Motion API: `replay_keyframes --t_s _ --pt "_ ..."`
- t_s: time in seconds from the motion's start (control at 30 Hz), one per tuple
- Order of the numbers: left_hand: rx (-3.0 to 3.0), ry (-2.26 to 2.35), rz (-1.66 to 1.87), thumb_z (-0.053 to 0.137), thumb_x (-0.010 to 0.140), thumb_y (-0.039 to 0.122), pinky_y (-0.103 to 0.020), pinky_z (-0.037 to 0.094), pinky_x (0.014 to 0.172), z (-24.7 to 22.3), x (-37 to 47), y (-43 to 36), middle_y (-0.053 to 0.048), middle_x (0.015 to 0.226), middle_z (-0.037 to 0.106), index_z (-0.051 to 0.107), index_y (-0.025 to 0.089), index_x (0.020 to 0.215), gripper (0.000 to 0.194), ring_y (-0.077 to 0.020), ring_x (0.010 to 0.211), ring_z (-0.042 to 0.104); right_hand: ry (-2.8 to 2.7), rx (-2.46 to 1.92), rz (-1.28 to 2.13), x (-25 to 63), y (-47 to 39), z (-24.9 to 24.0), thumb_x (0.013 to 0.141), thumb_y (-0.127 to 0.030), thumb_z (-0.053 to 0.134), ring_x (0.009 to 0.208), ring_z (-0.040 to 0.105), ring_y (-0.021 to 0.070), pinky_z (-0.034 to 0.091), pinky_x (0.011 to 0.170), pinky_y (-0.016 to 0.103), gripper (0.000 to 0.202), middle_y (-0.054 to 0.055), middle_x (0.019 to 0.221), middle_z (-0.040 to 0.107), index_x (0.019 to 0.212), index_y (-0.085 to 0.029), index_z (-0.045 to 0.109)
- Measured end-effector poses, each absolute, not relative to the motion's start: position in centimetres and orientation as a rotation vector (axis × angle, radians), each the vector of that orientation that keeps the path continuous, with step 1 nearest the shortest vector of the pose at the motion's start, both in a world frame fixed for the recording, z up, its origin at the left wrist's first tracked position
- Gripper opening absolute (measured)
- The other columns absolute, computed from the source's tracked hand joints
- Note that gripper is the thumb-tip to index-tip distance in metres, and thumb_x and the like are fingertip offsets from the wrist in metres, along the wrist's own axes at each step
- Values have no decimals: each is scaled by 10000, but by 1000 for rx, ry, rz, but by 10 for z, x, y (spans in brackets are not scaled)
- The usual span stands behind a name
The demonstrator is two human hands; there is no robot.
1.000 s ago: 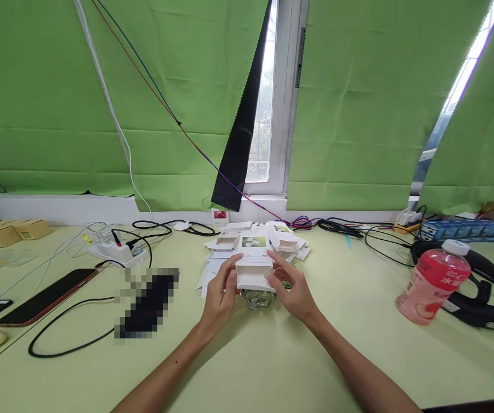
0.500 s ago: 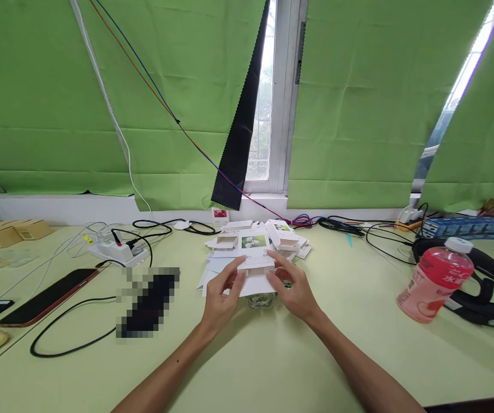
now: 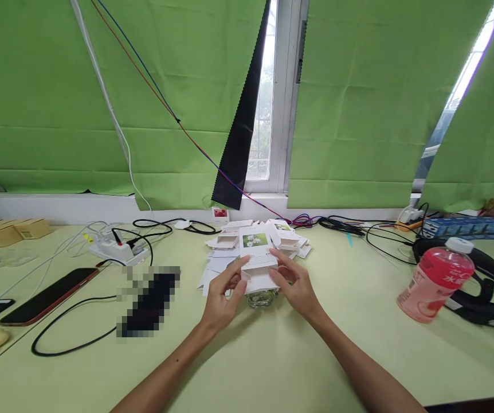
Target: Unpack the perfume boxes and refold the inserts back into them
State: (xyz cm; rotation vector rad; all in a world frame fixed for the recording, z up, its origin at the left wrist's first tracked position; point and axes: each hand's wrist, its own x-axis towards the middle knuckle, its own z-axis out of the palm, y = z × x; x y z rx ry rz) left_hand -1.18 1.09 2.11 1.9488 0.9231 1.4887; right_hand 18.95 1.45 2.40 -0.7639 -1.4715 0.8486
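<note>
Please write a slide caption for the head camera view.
Two hands hold a white carton with a flower picture above a green table.

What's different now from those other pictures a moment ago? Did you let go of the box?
The white box has shifted slightly to the right, and the left hand and right hand moved a little that way too. Neither let go. The pile of white boxes behind and the pink bottle stayed put.

Pixelation masks 1 dark object [image 3: 149, 304]. The white carton [image 3: 261, 279] partly hides 1 transparent object [image 3: 261, 299]; the bottle [image 3: 435, 281] covers part of the black headset [image 3: 481, 312].
</note>
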Motion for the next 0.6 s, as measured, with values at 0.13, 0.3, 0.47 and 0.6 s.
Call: replay_keyframes --t_s 0.13,0.3,0.47,0.6 --pt "2037 845 1435 620 875 393 -192 441 534 21 -12 11 -19 842 571 477 213 1420 592 -92 619 458 -1418 -754 938 190 16 24 855 -358 661 652 516 97 463 523 201 497 29 943 580 1334 -239 610" --pt "2062 911 1417 650 864 325 -165 395 482 22 -8 9 17 741 548 464 209 1414 593 -80 578 432 -1365 -710 1003 190 19 22 854 -379 671 654 527 92 461 507 193 494 29 971 577 1328 -253 617" --pt "2063 971 1438 622 883 338 -186 436 526 20 -7 10 20 726 554 477 199 1401 555 -89 588 462 -1343 -681 1077 190 18 23 857 -408 671 661 541 100 474 487 196 506 34 997 573 1338 -266 606" --pt "2013 996 1450 602 894 360 -201 457 554 18 -7 11 22 754 544 495 211 1383 522 -86 586 475 -1349 -666 1073 190 17 26 862 -411 663 636 533 92 476 481 196 487 32 986 569 1323 -261 619"
